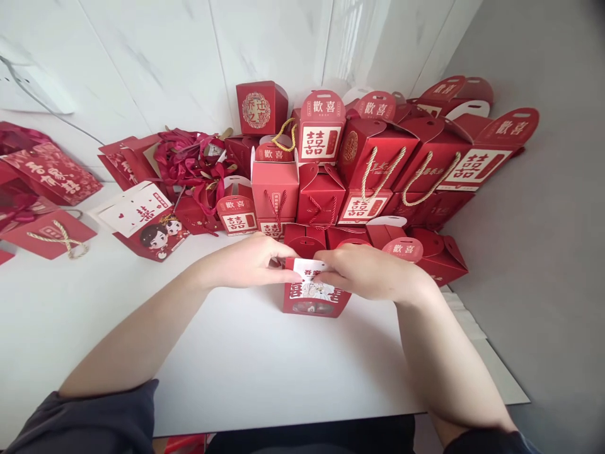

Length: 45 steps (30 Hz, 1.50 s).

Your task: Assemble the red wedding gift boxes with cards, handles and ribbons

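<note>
A red gift bag (314,308) with a white printed panel and a small clear window low on its front stands on the white table (265,366). My left hand (250,261) pinches the bag's upper left side between thumb and fingers. On the upper right, my right hand (362,270) grips it too, the thumb pressed on the white panel. Both thumbs point toward each other across the front. My fingers behind the bag are hidden. Just behind it, a red box with a rounded tab marked in white characters (403,249) stands close to my right hand.
Stacked red boxes with rope handles (378,151) fill the back right against the tiled wall. A box with cartoon figures (158,230) tilts at the left, near dark red ribbons (189,154). More red bags (51,170) lie far left. A grey wall (543,252) bounds the right.
</note>
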Tool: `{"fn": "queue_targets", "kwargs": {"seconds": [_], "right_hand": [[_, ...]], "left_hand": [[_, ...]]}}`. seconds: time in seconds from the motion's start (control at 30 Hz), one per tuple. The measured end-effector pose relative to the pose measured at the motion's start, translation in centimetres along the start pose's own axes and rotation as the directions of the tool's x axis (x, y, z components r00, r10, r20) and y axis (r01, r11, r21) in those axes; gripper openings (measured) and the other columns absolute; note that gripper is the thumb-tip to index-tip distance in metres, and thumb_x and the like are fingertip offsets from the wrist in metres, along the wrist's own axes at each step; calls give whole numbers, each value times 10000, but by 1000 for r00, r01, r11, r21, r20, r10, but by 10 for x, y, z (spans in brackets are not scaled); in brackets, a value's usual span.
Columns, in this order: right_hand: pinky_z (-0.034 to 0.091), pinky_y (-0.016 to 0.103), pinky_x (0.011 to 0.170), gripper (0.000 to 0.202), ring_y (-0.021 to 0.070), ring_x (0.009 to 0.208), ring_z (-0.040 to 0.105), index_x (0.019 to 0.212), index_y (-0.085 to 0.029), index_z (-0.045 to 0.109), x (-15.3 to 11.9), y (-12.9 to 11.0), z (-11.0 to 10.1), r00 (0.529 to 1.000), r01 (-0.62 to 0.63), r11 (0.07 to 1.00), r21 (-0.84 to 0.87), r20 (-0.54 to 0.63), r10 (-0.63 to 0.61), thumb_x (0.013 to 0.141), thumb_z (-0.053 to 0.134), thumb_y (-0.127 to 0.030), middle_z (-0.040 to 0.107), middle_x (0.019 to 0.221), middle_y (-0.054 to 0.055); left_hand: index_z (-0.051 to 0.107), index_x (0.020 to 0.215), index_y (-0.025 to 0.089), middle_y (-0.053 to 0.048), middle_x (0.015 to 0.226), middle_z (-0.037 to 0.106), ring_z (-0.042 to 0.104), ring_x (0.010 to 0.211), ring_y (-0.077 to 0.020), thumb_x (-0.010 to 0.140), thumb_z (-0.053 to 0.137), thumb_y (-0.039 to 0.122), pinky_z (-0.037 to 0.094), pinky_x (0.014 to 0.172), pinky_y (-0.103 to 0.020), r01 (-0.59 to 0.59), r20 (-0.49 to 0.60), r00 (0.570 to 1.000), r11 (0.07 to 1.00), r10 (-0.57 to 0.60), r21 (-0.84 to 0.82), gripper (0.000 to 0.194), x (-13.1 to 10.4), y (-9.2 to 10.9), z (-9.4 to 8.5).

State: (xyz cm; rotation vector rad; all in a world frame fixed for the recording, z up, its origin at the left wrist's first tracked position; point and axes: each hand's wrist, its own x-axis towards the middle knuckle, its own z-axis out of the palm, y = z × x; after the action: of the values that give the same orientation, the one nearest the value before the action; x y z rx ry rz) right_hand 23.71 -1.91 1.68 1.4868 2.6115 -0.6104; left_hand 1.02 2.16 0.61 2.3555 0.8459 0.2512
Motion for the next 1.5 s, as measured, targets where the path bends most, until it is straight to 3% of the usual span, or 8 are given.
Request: {"fn": "queue_targets", "kwargs": {"seconds": [0.13, 0.23, 0.5, 1.07, 1.2, 1.33, 1.43, 1.5], "right_hand": [[269, 243, 503, 178, 123, 565, 485, 912, -208, 499, 1, 0, 1, 1000, 14, 999, 33, 0, -14, 958, 442, -370, 560, 680, -12], [284, 242, 497, 205, 129, 576, 505, 958, -208, 521, 0, 4, -1, 999, 46, 994, 95, 1, -46, 947, 461, -404, 583, 712, -4], [284, 265, 481, 423, 120, 525, 482, 749, -185, 567, -9, 17, -10, 994, -105, 986, 133, 23, 103, 962, 414, -517, 609, 705, 29], [314, 265, 509, 456, 131, 546, 483, 733, -185, 542, -6, 17, -3, 996, -60, 992, 113, 70, 53, 968, 374, -537, 587, 700, 31], [317, 258, 555, 430, 141, 610, 510, 788, -193, 588, -9, 10, -4, 995, -13, 993, 119, -95, 25, 974, 397, -530, 618, 732, 29], [284, 262, 572, 422, 120, 563, 407, 707, -183, 587, -9, 0, -3, 964, 105, 993, 52, -250, -89, 1008, 385, -399, 548, 623, 3], [262, 271, 567, 427, 117, 541, 367, 637, -184, 540, -8, -5, -1, 961, 108, 994, 34, -261, -96, 1000, 403, -364, 512, 579, -5], [261, 274, 569, 419, 119, 544, 379, 630, -188, 511, -6, -6, 1, 959, 105, 993, 48, -268, -89, 996, 403, -360, 523, 587, -5]], "left_hand": [[755, 964, 208, -5, 903, 752, 674, 764, -139, 887, 620, 420, 491, 676, -212, -78, -256, 964, 996, 66, -36, 262, 3, 9, 13], [762, 893, 196, -3, 872, 761, 681, 765, -130, 902, 613, 345, 508, 692, -207, -105, -359, 928, 994, 100, 5, 211, 1, 13, 16], [774, 893, 202, -6, 901, 771, 695, 789, -153, 879, 619, 332, 541, 663, -220, 73, -362, 931, 995, -45, 63, 203, -11, 14, -7], [794, 927, 221, 9, 901, 780, 714, 766, -154, 871, 647, 321, 530, 683, -236, 9, -309, 950, 991, 34, 136, 186, -7, 12, -4], [795, 903, 229, 16, 892, 780, 712, 787, -161, 875, 633, 325, 520, 720, -245, 44, -307, 952, 986, 8, 161, 191, -6, 15, -2], [794, 893, 239, 15, 892, 778, 709, 790, -167, 872, 628, 363, 521, 701, -245, 77, -279, 960, 985, -31, 154, 208, -8, 18, -5], [790, 907, 248, 10, 957, 772, 707, 866, -174, 854, 651, 393, 534, 749, -237, 48, -213, 977, 991, -21, 123, 208, -15, 13, -21], [773, 972, 251, 4, 1053, 753, 691, 957, -182, 851, 655, 412, 532, 819, -242, 94, -300, 952, 990, -60, 101, 234, -23, 2, -39]]}}
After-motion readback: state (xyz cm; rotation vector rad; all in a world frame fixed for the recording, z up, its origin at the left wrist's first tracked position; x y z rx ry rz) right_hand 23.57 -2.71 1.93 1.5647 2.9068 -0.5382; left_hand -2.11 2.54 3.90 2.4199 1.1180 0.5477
